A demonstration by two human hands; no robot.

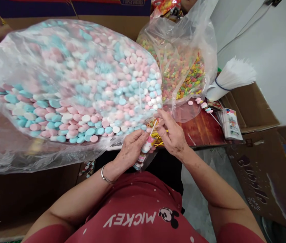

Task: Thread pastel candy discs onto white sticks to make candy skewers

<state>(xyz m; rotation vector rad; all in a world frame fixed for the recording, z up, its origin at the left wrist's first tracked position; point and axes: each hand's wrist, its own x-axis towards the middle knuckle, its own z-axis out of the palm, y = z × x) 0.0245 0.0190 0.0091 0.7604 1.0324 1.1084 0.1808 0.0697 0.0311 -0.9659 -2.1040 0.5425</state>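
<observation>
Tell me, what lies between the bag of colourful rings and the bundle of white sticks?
A few loose pastel candies on the red table, seen in the head view.

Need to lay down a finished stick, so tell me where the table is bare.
Bare wood lies on the table between the right hand and the packets, below the ring-candy bag. Loose candies crowd its far edge. The pastel candy bag covers the left side. The left hand grips the candy stick in front.
</observation>
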